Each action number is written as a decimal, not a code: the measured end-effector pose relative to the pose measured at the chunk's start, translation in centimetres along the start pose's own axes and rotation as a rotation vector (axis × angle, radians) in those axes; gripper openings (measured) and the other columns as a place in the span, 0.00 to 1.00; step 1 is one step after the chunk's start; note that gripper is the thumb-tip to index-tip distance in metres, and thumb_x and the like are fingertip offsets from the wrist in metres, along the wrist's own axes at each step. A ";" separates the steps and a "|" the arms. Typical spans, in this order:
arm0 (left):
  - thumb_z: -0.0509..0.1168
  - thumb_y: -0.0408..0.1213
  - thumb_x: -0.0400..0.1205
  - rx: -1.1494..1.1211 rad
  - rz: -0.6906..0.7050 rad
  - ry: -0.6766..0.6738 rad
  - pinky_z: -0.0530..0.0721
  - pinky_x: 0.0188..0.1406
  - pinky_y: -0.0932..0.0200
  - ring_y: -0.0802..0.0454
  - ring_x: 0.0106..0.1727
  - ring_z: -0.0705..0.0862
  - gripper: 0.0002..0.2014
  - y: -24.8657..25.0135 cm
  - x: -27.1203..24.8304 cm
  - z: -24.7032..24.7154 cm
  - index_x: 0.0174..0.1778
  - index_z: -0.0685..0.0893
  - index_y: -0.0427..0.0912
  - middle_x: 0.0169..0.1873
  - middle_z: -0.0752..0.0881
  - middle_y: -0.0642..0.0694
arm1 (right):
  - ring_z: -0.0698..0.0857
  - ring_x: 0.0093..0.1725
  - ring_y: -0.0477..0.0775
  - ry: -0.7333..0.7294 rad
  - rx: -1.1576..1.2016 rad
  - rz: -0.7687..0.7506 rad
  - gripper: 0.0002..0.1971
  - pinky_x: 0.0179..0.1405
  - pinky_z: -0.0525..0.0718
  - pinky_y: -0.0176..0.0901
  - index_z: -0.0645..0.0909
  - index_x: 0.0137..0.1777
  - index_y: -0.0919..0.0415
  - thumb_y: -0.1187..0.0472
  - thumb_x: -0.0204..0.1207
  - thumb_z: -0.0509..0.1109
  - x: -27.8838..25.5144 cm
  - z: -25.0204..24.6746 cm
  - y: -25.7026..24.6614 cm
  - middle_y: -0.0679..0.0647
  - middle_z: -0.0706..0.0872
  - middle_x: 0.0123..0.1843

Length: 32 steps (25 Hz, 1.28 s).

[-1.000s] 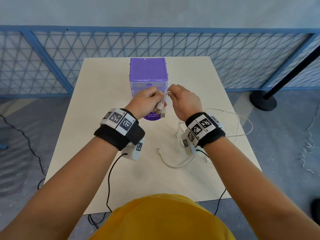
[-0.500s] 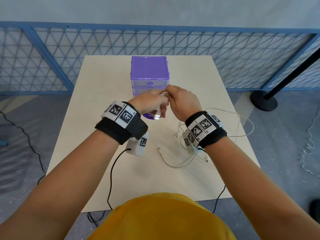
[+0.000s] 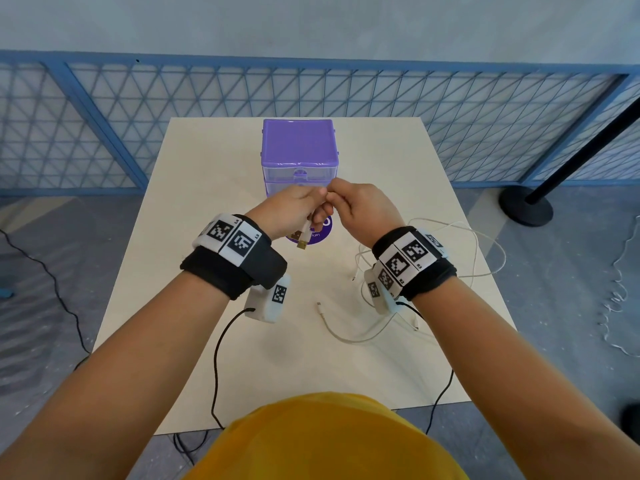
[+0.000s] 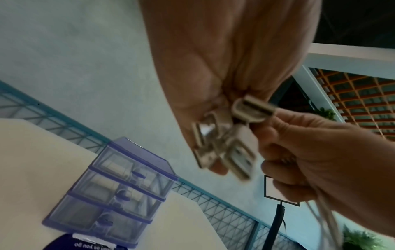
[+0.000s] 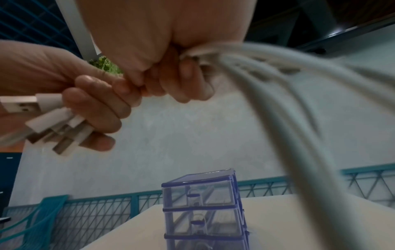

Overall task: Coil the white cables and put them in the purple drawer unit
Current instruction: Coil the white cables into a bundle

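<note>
Both hands are raised together over the middle of the tabletop (image 3: pixel 207 341), just in front of the purple drawer unit (image 3: pixel 299 147). The left hand (image 3: pixel 294 211) is curled tight around a bunch of USB plugs (image 4: pixel 230 140), their metal ends poking down toward 6 o'clock. The right hand (image 3: pixel 363 211) is fisted round the white cables (image 5: pixel 288 81) right beside them, knuckles nearly touching the left. From that fist the cords trail off toward 4 o'clock and spread in loose loops over the tabletop's right side, so the long run lies on the right hand's side, and I'd judge that hand does the winding while the left anchors the plugs. A small connector end (image 3: pixel 319 304) lies at 6 o'clock, apart from both hands. The unit stands at 12 o'clock with three clear drawers, all pushed shut, and the two best seen look empty; coiling has barely begun
</note>
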State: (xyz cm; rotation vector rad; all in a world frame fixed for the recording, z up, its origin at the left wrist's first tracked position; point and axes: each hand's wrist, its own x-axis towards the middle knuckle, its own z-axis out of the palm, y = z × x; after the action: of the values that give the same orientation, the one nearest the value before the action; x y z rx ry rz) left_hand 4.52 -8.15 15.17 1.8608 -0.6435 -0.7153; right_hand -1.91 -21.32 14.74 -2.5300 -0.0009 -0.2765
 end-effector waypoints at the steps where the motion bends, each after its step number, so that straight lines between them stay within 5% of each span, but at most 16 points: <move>1: 0.48 0.41 0.87 -0.019 -0.009 0.027 0.74 0.33 0.64 0.59 0.24 0.74 0.19 0.0 0.1 0.0 0.32 0.77 0.47 0.19 0.75 0.55 | 0.74 0.31 0.59 -0.003 0.025 0.013 0.15 0.33 0.75 0.49 0.76 0.46 0.65 0.55 0.80 0.54 0.0 -0.1 0.1 0.58 0.78 0.29; 4: 0.50 0.42 0.86 -0.074 -0.011 0.188 0.72 0.27 0.62 0.56 0.22 0.70 0.20 0.1 0.3 0.2 0.30 0.78 0.46 0.16 0.72 0.54 | 0.72 0.29 0.58 0.027 0.129 0.080 0.12 0.31 0.69 0.47 0.76 0.47 0.68 0.60 0.81 0.55 0.2 -0.2 0.5 0.56 0.74 0.26; 9: 0.48 0.42 0.87 0.065 0.126 0.179 0.68 0.15 0.76 0.63 0.15 0.73 0.19 0.5 -0.5 1.3 0.32 0.76 0.50 0.23 0.74 0.50 | 0.78 0.30 0.57 0.171 0.247 0.124 0.12 0.34 0.75 0.46 0.76 0.39 0.67 0.63 0.80 0.56 0.6 0.4 0.0 0.59 0.82 0.30; 12: 0.49 0.39 0.87 -0.136 0.197 0.323 0.68 0.16 0.70 0.61 0.15 0.68 0.18 0.4 -0.3 1.5 0.32 0.77 0.48 0.20 0.71 0.54 | 0.72 0.27 0.45 0.223 0.320 0.089 0.11 0.29 0.70 0.34 0.71 0.36 0.58 0.61 0.81 0.54 0.6 0.8 -0.5 0.46 0.74 0.27; 15: 0.49 0.43 0.86 -0.335 0.174 0.431 0.69 0.23 0.61 0.53 0.23 0.70 0.19 -0.1 0.2 1.8 0.37 0.82 0.48 0.22 0.75 0.56 | 0.69 0.25 0.44 0.213 0.363 0.161 0.17 0.27 0.68 0.36 0.66 0.30 0.52 0.60 0.82 0.52 0.4 1.1 -0.3 0.44 0.70 0.25; 18: 0.44 0.53 0.85 -0.344 0.042 0.334 0.69 0.24 0.63 0.54 0.24 0.70 0.23 -0.6 -0.1 2.7 0.48 0.85 0.50 0.18 0.74 0.56 | 0.71 0.26 0.44 0.223 0.383 0.233 0.20 0.28 0.69 0.39 0.66 0.28 0.45 0.61 0.82 0.52 0.1 1.5 -0.6 0.45 0.71 0.25; 21: 0.40 0.54 0.85 -0.231 0.022 0.293 0.72 0.22 0.63 0.55 0.28 0.73 0.27 -0.8 -0.4 3.4 0.58 0.83 0.48 0.27 0.77 0.50 | 0.77 0.30 0.48 0.228 0.418 0.252 0.16 0.33 0.74 0.37 0.79 0.40 0.59 0.62 0.82 0.51 -0.1 2.0 -1.1 0.52 0.79 0.31; 24: 0.41 0.53 0.85 -0.221 0.031 0.329 0.83 0.32 0.57 0.50 0.39 0.82 0.25 -0.5 -0.7 4.0 0.63 0.80 0.49 0.42 0.84 0.45 | 0.83 0.37 0.63 0.180 0.340 0.237 0.16 0.39 0.81 0.50 0.77 0.50 0.67 0.59 0.82 0.50 -0.2 2.4 -1.3 0.66 0.85 0.37; 28: 0.43 0.52 0.85 -0.466 0.025 0.345 0.84 0.56 0.52 0.50 0.63 0.82 0.23 -0.5 -0.2 4.6 0.56 0.83 0.52 0.62 0.84 0.47 | 0.84 0.35 0.66 0.129 0.278 0.258 0.18 0.39 0.84 0.60 0.74 0.37 0.63 0.56 0.82 0.50 -0.5 2.7 -1.8 0.68 0.85 0.35; 32: 0.43 0.46 0.87 -0.820 -0.060 0.316 0.81 0.55 0.55 0.50 0.60 0.81 0.21 -0.3 0.0 4.9 0.42 0.81 0.46 0.58 0.83 0.48 | 0.83 0.46 0.69 0.059 0.087 0.233 0.18 0.41 0.78 0.53 0.77 0.51 0.66 0.55 0.82 0.48 -0.9 2.9 -1.5 0.70 0.86 0.46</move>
State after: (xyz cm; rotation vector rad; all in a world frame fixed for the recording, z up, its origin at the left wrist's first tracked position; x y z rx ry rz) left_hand 1.03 -11.09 13.32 1.1855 -0.0527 -0.5820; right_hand -2.26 -18.39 13.08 -2.4070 0.2959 -0.2511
